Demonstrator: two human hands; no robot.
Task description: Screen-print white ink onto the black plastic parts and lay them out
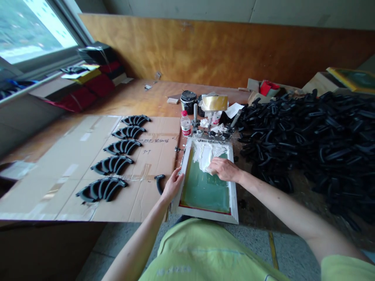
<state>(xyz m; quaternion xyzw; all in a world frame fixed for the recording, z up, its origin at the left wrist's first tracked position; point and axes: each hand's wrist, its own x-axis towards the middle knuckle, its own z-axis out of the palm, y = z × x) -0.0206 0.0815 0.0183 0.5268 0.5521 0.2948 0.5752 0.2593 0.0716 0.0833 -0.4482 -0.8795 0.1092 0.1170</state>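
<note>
Lime-green T-shirt [211, 253] fabric carried faint, unreadable lettering. The right hand [225, 169] pinched a white rag [206, 160] on the framed printing screen [202, 191] at the wooden workbench [146, 95]; the left hand [173, 183] touched its left edge, finger grip impossible to tell. Cardboard [73, 156] bore handwritten characters; a red-capped bottle [185, 124] had an illegible label.

White-framed screen [205, 195], green mesh [199, 185] (near edge red), crumpled white cloth [202, 155] across its far end
</note>
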